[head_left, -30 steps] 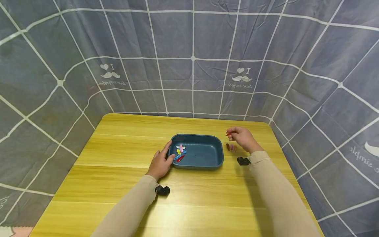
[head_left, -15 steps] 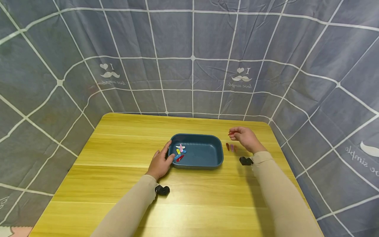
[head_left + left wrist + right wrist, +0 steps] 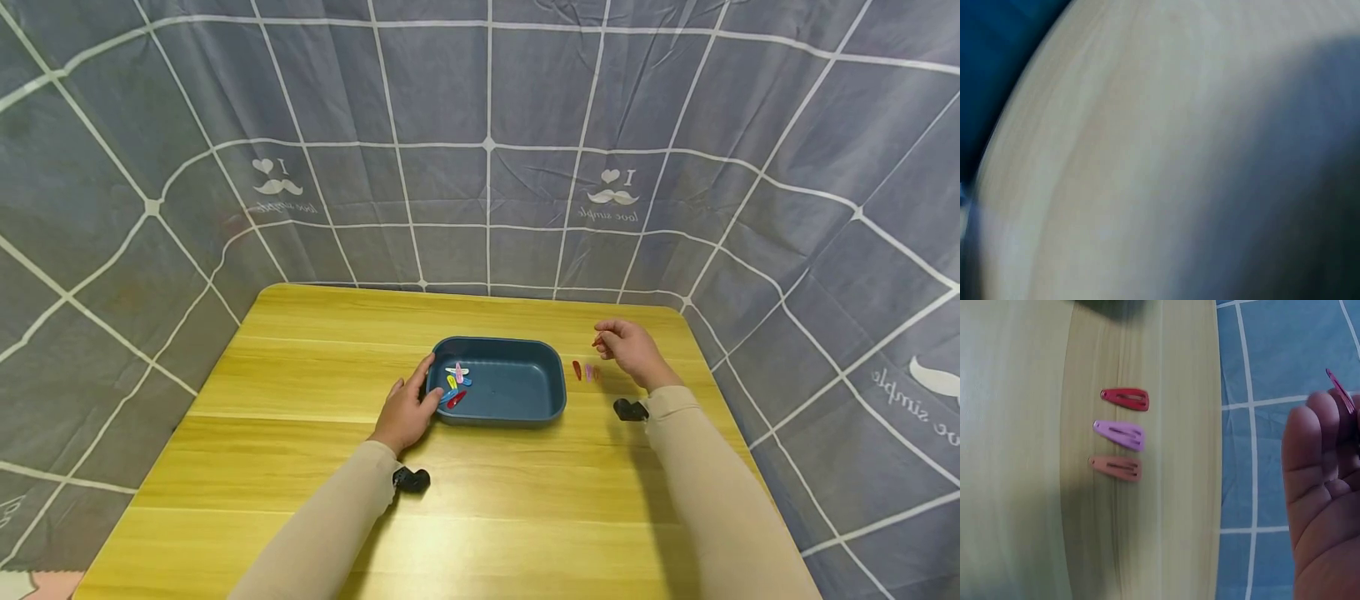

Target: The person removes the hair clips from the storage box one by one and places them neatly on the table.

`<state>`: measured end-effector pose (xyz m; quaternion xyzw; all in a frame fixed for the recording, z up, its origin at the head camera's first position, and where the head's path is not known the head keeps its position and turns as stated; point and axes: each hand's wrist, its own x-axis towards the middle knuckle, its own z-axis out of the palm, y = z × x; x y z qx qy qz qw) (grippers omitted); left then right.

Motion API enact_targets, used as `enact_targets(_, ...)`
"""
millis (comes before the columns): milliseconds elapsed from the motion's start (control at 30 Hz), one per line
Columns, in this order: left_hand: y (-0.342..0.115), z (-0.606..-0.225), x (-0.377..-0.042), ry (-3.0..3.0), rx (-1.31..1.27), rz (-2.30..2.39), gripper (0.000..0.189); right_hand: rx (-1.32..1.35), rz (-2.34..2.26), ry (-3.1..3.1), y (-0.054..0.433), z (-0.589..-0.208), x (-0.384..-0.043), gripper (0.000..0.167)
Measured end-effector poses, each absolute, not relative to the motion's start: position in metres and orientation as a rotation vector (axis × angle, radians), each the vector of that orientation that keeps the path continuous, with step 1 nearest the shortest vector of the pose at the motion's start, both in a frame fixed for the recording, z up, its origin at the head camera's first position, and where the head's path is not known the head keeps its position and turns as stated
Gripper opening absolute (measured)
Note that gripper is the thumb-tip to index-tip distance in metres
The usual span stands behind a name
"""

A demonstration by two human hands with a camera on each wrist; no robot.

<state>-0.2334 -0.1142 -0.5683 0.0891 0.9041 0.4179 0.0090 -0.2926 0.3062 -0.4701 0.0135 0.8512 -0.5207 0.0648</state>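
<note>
My left hand (image 3: 406, 414) grips the left end of a dark blue plastic tray (image 3: 525, 425), thumb over the rim and fingers along the outer side. Inside, at that end, lie several snap hair clips, among them a yellow clip (image 3: 452, 382), a pink clip (image 3: 459, 373) and a dark red clip (image 3: 457, 400). To the right of the tray, my right hand (image 3: 630, 350) pinches a reddish hair clip (image 3: 1340, 390) between thumb and fingers, raised over the table. Below that hand a red clip (image 3: 1125, 398), a purple clip (image 3: 1120, 434) and an orange-brown clip (image 3: 1116, 468) lie in a row.
The wooden table (image 3: 300, 467) has its back edge against a grey checked curtain (image 3: 487, 192), which also hangs at both sides. Black wrist cameras sit under both sleeves. The left wrist view is blurred and shows mostly tabletop, with the tray at its upper left corner.
My right hand has shifted a little to the right, away from the tray, with the hair clip still pinched. The left hand, the tray and the row of clips have stayed put.
</note>
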Motion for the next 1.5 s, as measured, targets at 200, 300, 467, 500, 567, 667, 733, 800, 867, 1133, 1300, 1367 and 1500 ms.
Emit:
enact_targets(200,-0.114,-0.567,-0.234,2.831,0.285,1.308,0.067,0.038,-1.689,2.476,0.315,-0.473,-0.292,0.028)
enact_targets(300,-0.114,-0.566,-0.234,2.833,0.29,1.313,0.067,0.04,-1.639,2.494,0.32,-0.475,-0.292,0.026)
enact_targets(467,-0.114,-0.567,-0.234,2.82,0.285,1.301,0.067,0.089,-1.441,2.619,0.329,-0.478,-0.29,0.031)
enact_targets(500,-0.114,-0.567,-0.235,2.815,0.285,1.301,0.067,0.095,-1.417,2.638,0.33,-0.479,-0.29,0.031)
enact_targets(567,-0.114,-0.567,-0.235,2.809,0.282,1.292,0.067,0.089,-1.384,2.666,0.333,-0.481,-0.289,0.032)
enact_targets(667,-0.114,-0.567,-0.235,2.804,0.283,1.297,0.067,0.061,-1.356,2.69,0.337,-0.484,-0.289,0.033)
enact_targets(733,-0.114,-0.567,-0.235,2.807,0.283,1.3,0.067,0.046,-1.338,2.695,0.339,-0.486,-0.289,0.034)
enact_targets(800,-0.113,-0.566,-0.235,2.81,0.282,1.304,0.067,0.038,-1.337,2.68,0.342,-0.488,-0.29,0.036)
enact_targets(867,-0.113,-0.566,-0.235,2.81,0.277,1.304,0.067,0.042,-1.322,2.675,0.344,-0.489,-0.29,0.036)
enact_targets(1133,-0.112,-0.566,-0.238,2.831,0.275,1.295,0.067,0.058,-1.169,2.722,0.351,-0.502,-0.295,0.037)
enact_targets(1300,-0.111,-0.565,-0.238,2.839,0.273,1.294,0.067,0.063,-1.094,2.726,0.35,-0.513,-0.296,0.037)
enact_targets(1367,-0.11,-0.564,-0.238,2.837,0.274,1.293,0.066,0.098,-1.119,2.7,0.349,-0.517,-0.297,0.035)
enact_targets(1500,-0.109,-0.563,-0.239,2.833,0.267,1.294,0.066,0.148,-1.117,2.668,0.347,-0.524,-0.297,0.03)
